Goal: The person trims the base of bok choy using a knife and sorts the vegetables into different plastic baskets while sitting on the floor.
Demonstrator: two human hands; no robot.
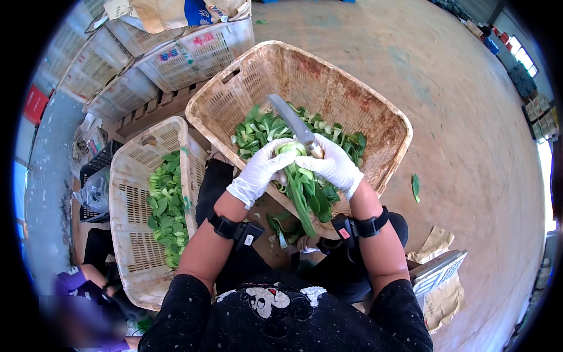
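Left hand (262,169): gloved fingers closed around leafy green head (301,188), pale base up, leaves hanging. Right hand (335,164): gloved fingers curled on knife (293,122) handle, thumb against same head; blade points forward-left. Head is over near rim of stained basket (375,111), loose leaves (258,129) inside. Paler basket (126,234) to left, more greens (167,211) in it. Single leaf (416,188) on floor (469,152), right.

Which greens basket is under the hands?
The brown-stained basket ahead: left hand and right hand are over it. The whiter basket at left has neither above it.
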